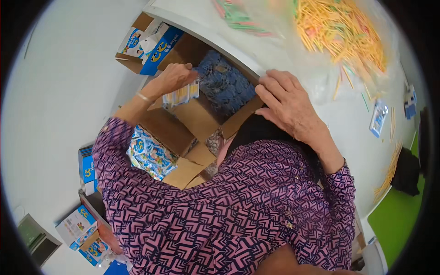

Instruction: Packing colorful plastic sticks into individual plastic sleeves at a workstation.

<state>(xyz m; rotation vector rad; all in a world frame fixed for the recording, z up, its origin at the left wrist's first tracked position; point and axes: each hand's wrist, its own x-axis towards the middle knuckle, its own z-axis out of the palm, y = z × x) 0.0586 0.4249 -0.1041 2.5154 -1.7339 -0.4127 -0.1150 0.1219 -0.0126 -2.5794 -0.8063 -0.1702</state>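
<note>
The left hand (pixel 173 78) is closed on a strip of small yellow packets (pixel 182 95), its long axis running left to right over the open cardboard box (pixel 201 120); the right hand (pixel 286 105) lies flat and open on the edge of the white surface (pixel 348 119), holding nothing; blue packets (pixel 224 82) fill the box just beyond the strip, nearer the left hand.

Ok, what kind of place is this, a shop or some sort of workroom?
Probably a small packing workroom: a white table strewn with loose yellow sticks, open cardboard boxes of packets on the floor, and printed cartons stacked nearby.
</note>
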